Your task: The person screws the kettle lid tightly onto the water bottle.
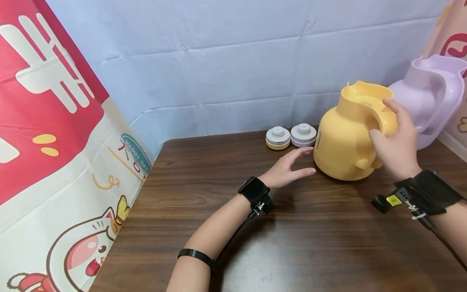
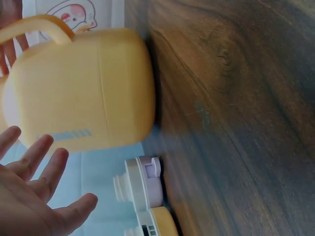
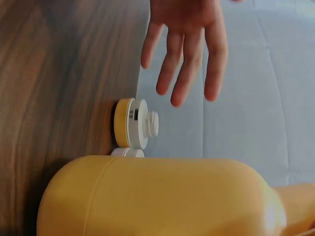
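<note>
A yellow jug with a spout and a loop handle stands upright on the wooden table. My right hand is at the upper handle, its thumb on the near side and its fingers reaching along the far side toward the neck. In the left wrist view, those fingers show fairly straight behind the handle. My left hand is held just left of the jug's body, fingers spread, with nothing in it. Behind it sit two white stoppers, one with a yellow base, one with a lilac base.
A lilac jug of the same shape stands behind and right of the yellow one. The wooden table ends at a pale blue cloth at the back. A printed sheet hangs along the left side.
</note>
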Motion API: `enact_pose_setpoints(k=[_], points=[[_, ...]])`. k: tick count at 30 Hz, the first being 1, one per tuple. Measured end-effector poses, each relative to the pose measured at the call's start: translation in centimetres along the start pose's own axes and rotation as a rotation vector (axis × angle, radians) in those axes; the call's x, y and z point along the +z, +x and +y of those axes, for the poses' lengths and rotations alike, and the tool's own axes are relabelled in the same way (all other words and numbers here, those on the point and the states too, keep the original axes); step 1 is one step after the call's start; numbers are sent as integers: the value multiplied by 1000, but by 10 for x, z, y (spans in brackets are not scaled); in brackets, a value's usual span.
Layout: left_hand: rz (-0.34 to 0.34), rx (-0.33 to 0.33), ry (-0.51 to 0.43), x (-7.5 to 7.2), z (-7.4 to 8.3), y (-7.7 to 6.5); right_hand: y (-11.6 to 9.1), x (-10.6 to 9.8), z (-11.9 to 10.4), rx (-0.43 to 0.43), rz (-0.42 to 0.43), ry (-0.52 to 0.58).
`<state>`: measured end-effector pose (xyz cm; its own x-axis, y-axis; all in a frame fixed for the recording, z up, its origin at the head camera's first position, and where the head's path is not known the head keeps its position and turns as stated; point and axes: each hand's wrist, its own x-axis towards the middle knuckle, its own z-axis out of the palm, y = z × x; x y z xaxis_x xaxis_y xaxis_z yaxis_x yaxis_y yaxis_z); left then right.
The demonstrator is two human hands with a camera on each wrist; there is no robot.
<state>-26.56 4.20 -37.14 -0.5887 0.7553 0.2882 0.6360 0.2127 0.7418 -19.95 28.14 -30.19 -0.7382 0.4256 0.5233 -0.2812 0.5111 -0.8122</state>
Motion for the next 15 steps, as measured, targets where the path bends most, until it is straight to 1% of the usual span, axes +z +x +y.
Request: enact_pose_setpoints(k=[5,11,15], points=[[34,16,-24,-3,-1,-1,-13,-6,-5,-33,7,4],[78,22,-18,-5,-2,0,-31,-14,-13,-45,-2,30],[100,40,-9,-6,-1,1,-41,-17,-17,-71,-19,38]])
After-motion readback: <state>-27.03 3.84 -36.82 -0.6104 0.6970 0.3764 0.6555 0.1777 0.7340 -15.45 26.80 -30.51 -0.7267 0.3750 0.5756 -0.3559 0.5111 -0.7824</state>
